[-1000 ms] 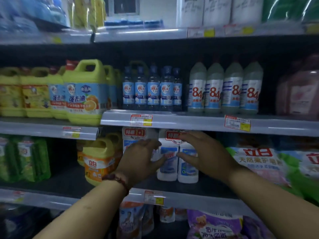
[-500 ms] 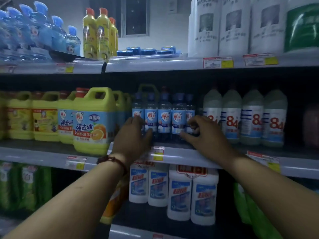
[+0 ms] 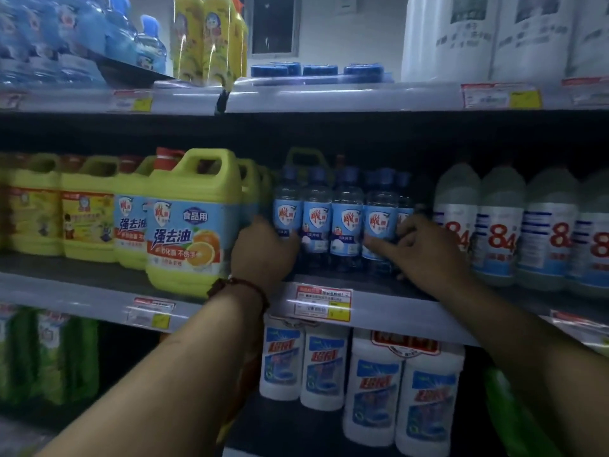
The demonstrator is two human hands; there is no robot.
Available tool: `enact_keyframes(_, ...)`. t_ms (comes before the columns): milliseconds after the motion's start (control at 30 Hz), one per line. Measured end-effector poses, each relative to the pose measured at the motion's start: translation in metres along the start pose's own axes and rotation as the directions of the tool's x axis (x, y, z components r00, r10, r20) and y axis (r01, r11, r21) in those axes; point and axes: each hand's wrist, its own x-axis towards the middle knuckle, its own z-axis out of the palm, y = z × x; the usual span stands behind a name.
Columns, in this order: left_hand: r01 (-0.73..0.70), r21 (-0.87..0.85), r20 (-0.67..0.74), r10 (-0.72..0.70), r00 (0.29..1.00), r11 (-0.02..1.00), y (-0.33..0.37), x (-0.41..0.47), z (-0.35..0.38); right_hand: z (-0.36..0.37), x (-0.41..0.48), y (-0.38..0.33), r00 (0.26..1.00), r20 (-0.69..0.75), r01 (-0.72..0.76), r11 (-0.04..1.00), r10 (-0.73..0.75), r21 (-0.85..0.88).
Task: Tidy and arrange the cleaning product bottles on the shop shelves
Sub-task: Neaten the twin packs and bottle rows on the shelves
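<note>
Both arms stretch forward, left hand (image 3: 263, 253) and right hand (image 3: 426, 250) curled round the outer blue-labelled bottles (image 3: 286, 211).

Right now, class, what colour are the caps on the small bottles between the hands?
Blue caps on the small bottles; head view shows it best.

The small bottles (image 3: 346, 225), see-through with blue caps and blue labels, stand up straight in a tight row on the middle shelf (image 3: 389, 303), between the big yellow jugs (image 3: 194, 225) and the white bottles (image 3: 501, 225) marked 84.
</note>
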Motion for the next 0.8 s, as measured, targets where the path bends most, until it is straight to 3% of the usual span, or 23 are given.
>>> enact_keyframes(233, -0.064, 0.016, 0.099, 0.062, 0.993, 0.998, -0.0080, 0.0026, -0.0030, -0.0022, -0.0100, -0.0102, 0.999, 0.005, 0.034, 0.994, -0.034, -0.107)
enact_keyframes(467, -0.041, -0.008, 0.137, 0.041, 0.990, 0.999, -0.0093, 0.0036, -0.0005, 0.0005, -0.0055, -0.0077, 0.999, 0.038, 0.023, 0.979, -0.016, -0.204)
enact_keyframes(800, -0.072, -0.017, 0.079, 0.073, 0.994, 0.997, -0.0061, -0.0021, -0.0003, 0.0047, -0.0027, -0.0024, 0.999, 0.037, 0.043, 0.974, -0.036, -0.223)
